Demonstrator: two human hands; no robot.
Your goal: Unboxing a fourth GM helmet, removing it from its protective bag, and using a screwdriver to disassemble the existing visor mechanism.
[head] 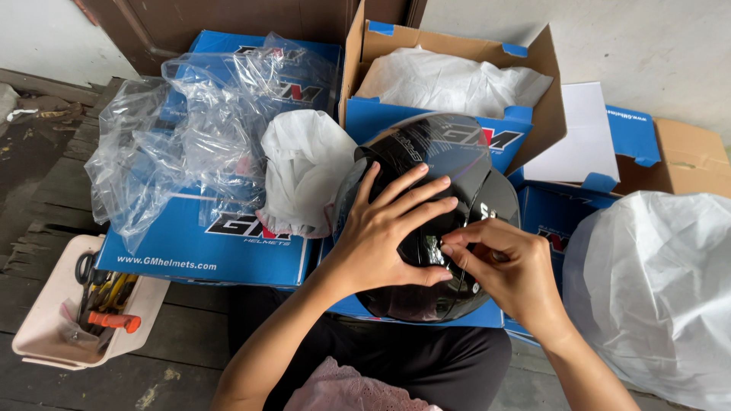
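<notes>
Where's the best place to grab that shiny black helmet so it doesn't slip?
Probably the lower rim of the black helmet, reached from the near side. The dome is smooth, round and glossy, so a flat palm like the left hand only steadies it. The right hand pinches at the visor's side.

Helmet (457, 198) lower half hidden by hands; white bag (655, 281) cut off right; tub (46, 335) tools indistinct.

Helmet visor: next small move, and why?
Probably keep the left hand pressed flat on the visor while the right hand works its pinch at the side of the black helmet; its fingertips already meet there, on something too small to identify.
</notes>
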